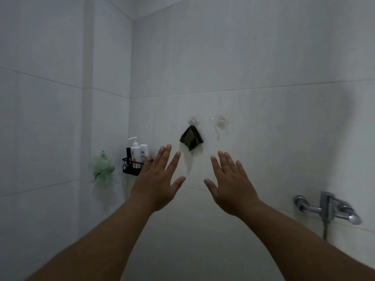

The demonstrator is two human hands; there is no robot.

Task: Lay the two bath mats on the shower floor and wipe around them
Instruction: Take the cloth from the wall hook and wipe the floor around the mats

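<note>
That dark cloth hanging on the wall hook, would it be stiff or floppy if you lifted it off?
Probably floppy: the dark cloth droops in folds from a clear hook. Likely light, since that small hook carries it. Whether it is wet cannot be told.

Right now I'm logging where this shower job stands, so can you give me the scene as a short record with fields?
left hand: left hand raised, fingers spread, holding nothing
right hand: right hand raised, fingers spread, holding nothing
on wall hook: dark green crumpled cloth
corner: black wire shelf with white bottles
left wall: pale green mesh sponge
lower right: chrome shower tap
bath mats: none in view
</note>
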